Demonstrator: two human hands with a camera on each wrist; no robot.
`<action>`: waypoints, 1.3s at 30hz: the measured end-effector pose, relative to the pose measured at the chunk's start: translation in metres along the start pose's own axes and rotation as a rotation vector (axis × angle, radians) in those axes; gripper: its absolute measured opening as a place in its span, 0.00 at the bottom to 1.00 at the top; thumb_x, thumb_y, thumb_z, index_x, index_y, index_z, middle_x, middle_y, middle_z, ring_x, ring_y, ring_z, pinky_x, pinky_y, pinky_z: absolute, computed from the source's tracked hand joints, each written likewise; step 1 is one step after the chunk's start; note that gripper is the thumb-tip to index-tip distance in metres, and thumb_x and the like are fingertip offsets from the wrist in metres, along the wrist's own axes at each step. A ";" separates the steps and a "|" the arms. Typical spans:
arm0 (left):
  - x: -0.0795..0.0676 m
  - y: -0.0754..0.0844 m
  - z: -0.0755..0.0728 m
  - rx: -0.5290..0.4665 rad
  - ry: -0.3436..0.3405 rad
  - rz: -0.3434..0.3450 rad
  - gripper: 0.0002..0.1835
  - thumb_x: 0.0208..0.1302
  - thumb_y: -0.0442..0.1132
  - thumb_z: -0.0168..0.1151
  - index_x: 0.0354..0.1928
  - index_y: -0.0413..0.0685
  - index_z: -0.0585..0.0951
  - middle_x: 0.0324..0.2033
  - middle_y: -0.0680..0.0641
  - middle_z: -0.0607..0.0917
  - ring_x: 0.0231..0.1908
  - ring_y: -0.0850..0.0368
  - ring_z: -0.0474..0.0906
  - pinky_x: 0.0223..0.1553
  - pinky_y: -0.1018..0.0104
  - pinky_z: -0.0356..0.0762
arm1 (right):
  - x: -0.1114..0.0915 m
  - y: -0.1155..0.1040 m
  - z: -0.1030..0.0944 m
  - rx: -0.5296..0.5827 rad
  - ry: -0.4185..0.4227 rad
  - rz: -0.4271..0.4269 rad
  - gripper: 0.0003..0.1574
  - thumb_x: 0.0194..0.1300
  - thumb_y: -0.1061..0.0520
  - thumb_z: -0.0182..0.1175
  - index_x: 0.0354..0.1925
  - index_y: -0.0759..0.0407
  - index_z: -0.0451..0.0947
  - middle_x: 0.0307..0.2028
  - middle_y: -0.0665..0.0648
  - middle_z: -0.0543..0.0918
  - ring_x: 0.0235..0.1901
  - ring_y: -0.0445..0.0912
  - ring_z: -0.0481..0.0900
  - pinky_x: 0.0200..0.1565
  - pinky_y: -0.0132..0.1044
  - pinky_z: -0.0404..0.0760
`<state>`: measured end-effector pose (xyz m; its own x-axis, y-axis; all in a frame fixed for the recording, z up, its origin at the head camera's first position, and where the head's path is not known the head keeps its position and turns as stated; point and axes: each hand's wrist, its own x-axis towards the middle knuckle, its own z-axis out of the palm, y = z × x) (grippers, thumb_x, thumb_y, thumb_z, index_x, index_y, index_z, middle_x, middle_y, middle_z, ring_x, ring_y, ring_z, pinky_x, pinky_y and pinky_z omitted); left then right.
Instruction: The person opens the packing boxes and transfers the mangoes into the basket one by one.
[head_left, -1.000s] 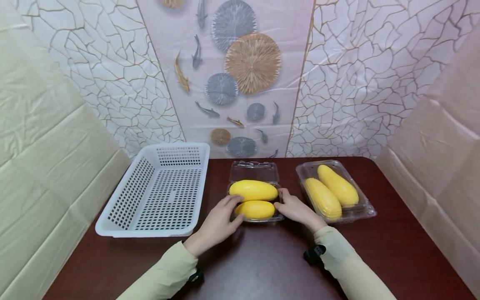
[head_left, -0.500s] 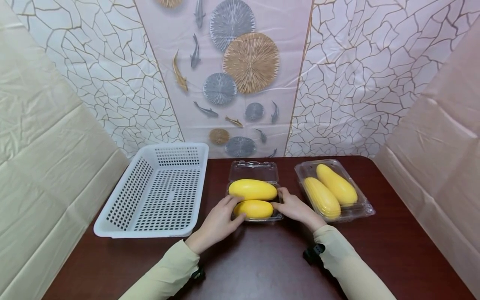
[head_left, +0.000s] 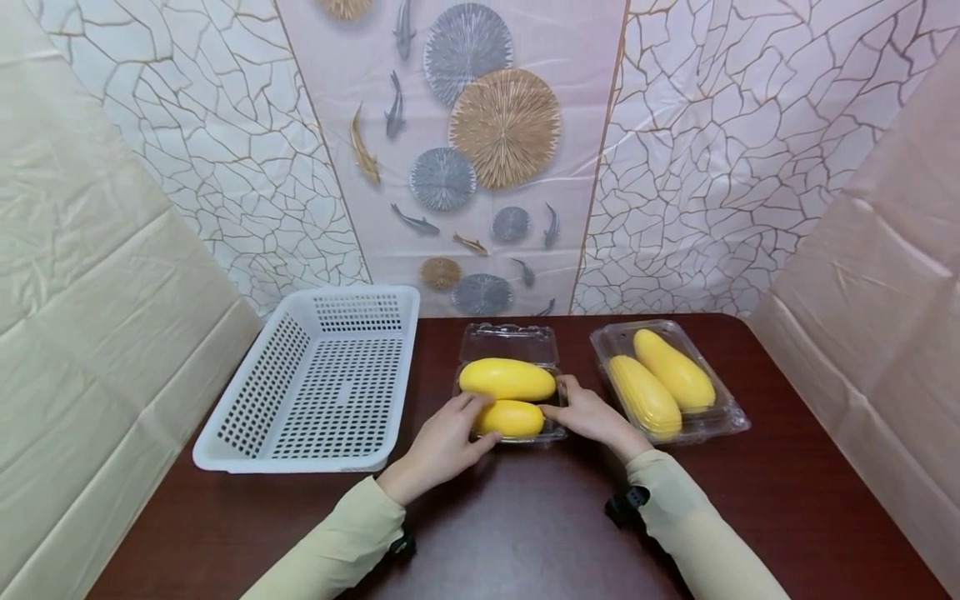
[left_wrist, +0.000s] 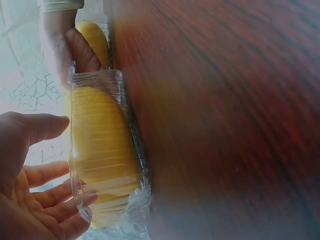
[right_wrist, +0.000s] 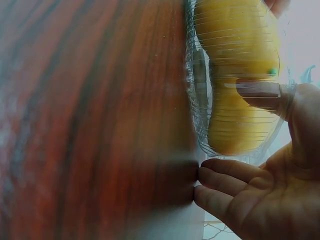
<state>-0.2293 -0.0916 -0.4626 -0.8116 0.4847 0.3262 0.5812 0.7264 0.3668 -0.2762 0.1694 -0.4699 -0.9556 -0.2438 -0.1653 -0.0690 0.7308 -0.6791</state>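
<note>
Two smooth yellow oval fruits, their kind unclear, lie one behind the other in a clear plastic clamshell box [head_left: 558,435] with its lid raised at the back. Over the left end of the smaller front fruit [head_left: 516,419] is my left hand [head_left: 442,442]. Its fingers touch the top of that fruit, and its thumb lies by the front rim. In the left wrist view, this hand's fingers are spread and only slightly bent. The larger fruit [head_left: 507,379] sits behind. My right hand [head_left: 592,417] holds the box's right end, the thumb inside the wall and several fingers [right_wrist: 225,182] outside.
A white perforated basket [head_left: 408,375] stands on the left of the dark red table [head_left: 525,525]. To the right lies another clear box [head_left: 731,421], closed over two yellow fruits [head_left: 675,367]. Patterned cloth [head_left: 690,167] rises behind.
My left hand has shifted slightly right along the front fruit, its thumb moving along the front rim. The right hand stays at the box's end.
</note>
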 end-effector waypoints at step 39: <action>0.016 0.036 0.016 0.221 0.094 -0.130 0.38 0.58 0.67 0.68 0.49 0.36 0.78 0.37 0.42 0.74 0.29 0.53 0.73 0.21 0.63 0.75 | 0.003 0.001 0.000 -0.027 0.014 0.016 0.56 0.66 0.33 0.62 0.71 0.71 0.56 0.62 0.73 0.73 0.55 0.58 0.76 0.55 0.53 0.76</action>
<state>-0.2224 -0.0504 -0.4581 -0.8637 0.3404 0.3717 0.4368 0.8734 0.2152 -0.2795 0.1690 -0.4713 -0.9605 -0.2233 -0.1662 -0.0612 0.7518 -0.6566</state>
